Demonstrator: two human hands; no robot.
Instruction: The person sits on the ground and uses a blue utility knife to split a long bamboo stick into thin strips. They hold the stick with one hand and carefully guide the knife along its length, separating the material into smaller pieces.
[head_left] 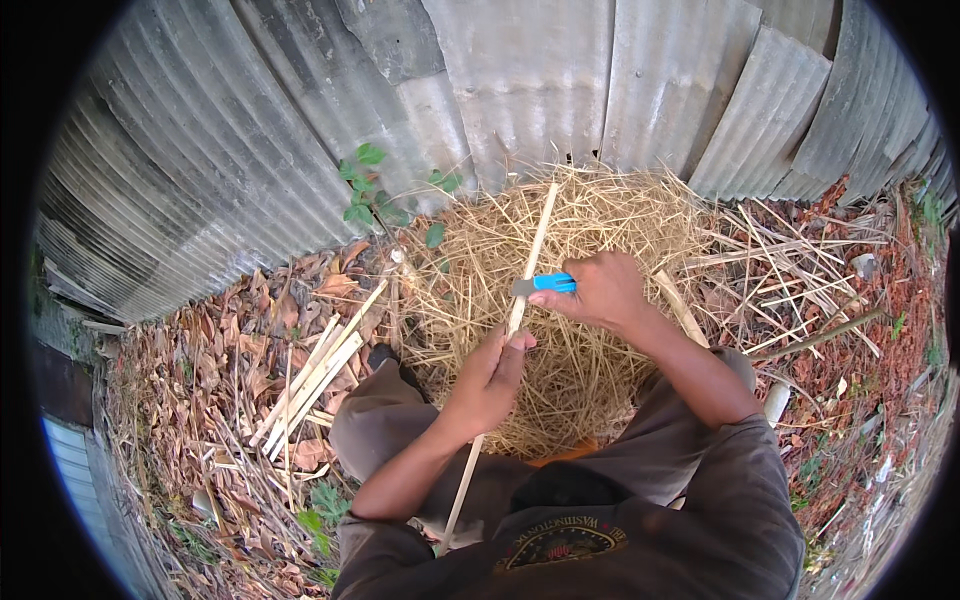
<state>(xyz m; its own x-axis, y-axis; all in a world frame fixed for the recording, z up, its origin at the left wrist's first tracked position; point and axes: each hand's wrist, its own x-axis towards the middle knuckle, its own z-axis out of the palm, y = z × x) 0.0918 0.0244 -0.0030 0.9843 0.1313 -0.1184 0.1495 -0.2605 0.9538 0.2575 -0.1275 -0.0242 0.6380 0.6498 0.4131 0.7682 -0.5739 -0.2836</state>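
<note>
A long, pale strip of wood or bamboo [541,228] slants from the shavings heap down toward my lap. My left hand [487,382] is closed around it near its middle, fingers wrapped about the strip. Just above that grip, my right hand [604,290] holds a blue utility knife [556,283]. Its grey blade [524,287] lies across the strip and touches it. Both hands are over the heap of thin, curled shavings [620,215] between my legs.
Several cut strips [318,385] lie on dry leaves [225,365] at the left. Thin sticks [800,265] are scattered at the right, and a thicker stick [682,308] leans near my right knee. A corrugated metal fence [540,85] stands behind, with a green plant [362,190] before it.
</note>
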